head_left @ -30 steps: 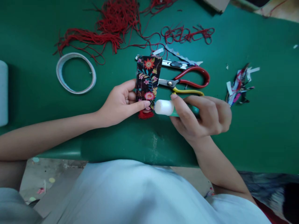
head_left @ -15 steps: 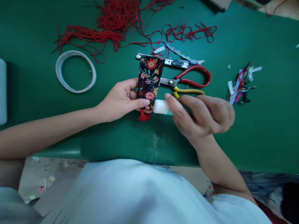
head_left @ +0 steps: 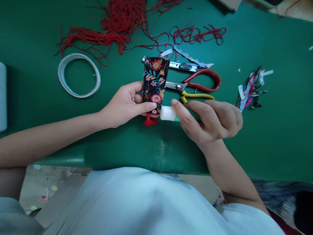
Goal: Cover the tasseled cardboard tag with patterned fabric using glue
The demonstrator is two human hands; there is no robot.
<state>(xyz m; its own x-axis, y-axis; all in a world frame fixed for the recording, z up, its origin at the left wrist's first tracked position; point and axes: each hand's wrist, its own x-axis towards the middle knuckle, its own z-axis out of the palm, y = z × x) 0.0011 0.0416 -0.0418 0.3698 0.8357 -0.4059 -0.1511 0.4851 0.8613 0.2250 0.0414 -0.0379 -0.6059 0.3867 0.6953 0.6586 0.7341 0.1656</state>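
A black floral fabric piece (head_left: 155, 76), narrow and flat, is pinched by my left hand (head_left: 128, 104), its thumb on the lower front. A small red tassel (head_left: 150, 120) hangs from the bottom end. My right hand (head_left: 210, 119) is closed around a glue stick (head_left: 167, 113) with a white end and a green body, mostly hidden by the fingers. The white end meets the fabric's lower right edge; whether it presses there I cannot tell. Behind the fabric lie scissors (head_left: 201, 85) with one red and one yellow handle, and a utility knife (head_left: 183, 66), both partly covered.
Red cords (head_left: 124, 19) lie in a heap at the back, with a smaller tangle (head_left: 198, 34) to its right. A white tape roll (head_left: 79, 75) is at the left. Fabric and paper scraps (head_left: 253, 88) lie at the right on the green table (head_left: 132, 147).
The fabric piece has shifted slightly left and tilted a little in my left hand. My right hand has moved slightly left and down with the glue stick.
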